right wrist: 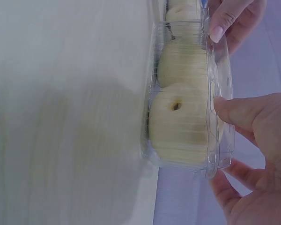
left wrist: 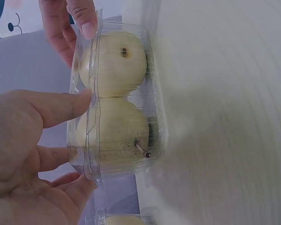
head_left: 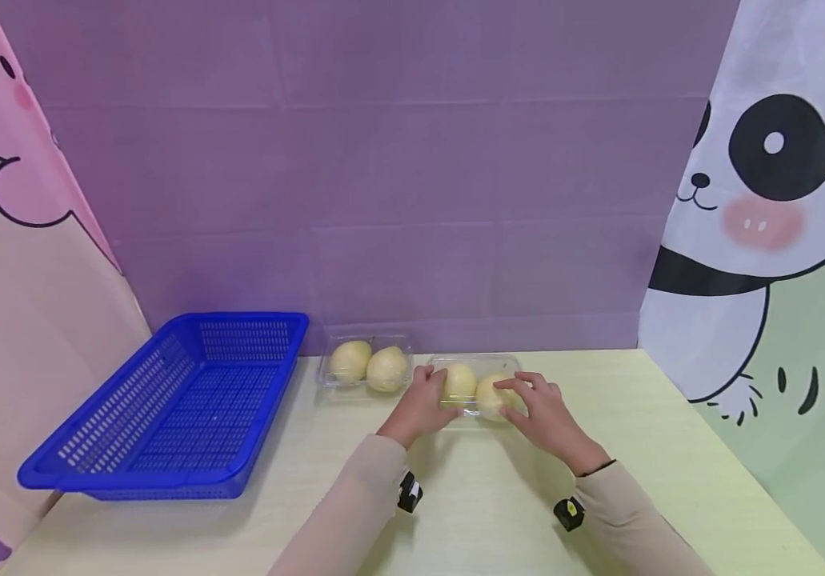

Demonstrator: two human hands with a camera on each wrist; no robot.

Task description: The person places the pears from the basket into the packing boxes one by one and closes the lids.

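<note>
A clear plastic clamshell box point(head_left: 482, 362) with two pale yellow pears point(head_left: 494, 398) inside stands on the table. My left hand point(head_left: 422, 406) grips its left end, thumb on the near side of the rim and fingers round the end. At the right end my right hand point(head_left: 546, 418) holds the box the same way, thumb at the front rim. In the left wrist view the lid point(left wrist: 79, 79) sits down on the base, and one pear point(left wrist: 116, 133) shows its stem. The other pear point(right wrist: 178, 126) shows a dark blossom end in the right wrist view.
Just left of the hands, a second clear box point(head_left: 324, 372) with two pears stands against the purple backdrop point(head_left: 398, 176). A blue perforated plastic basket point(head_left: 239, 472) takes up the table's left side. Pale wood-grain tabletop point(head_left: 484, 512) lies in front.
</note>
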